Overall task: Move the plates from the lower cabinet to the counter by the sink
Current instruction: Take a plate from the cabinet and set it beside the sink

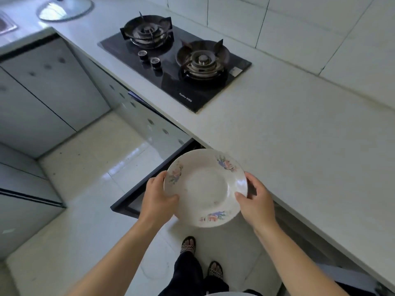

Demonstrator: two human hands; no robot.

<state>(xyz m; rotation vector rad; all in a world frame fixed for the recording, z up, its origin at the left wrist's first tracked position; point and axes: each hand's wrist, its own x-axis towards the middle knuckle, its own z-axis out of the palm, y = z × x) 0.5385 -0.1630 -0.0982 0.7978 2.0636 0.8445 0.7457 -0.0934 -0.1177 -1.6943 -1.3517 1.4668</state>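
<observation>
A white deep plate (pixel 206 186) with pink and blue flowers on its rim is held in the air in front of the counter edge, above the floor. My left hand (pixel 157 196) grips its left rim, thumb on top. My right hand (pixel 255 198) grips its right rim. Below and behind the plate the dark door of the lower cabinet (pixel 147 180) stands open. The sink (pixel 6 23) shows at the far top left corner.
A black two-burner gas hob (pixel 175 65) is set in the white counter (pixel 288 129). A glass lid (pixel 65 8) lies on the counter near the sink. White cabinet doors line the left. My sandalled feet (pixel 201 257) stand on the glossy tiled floor.
</observation>
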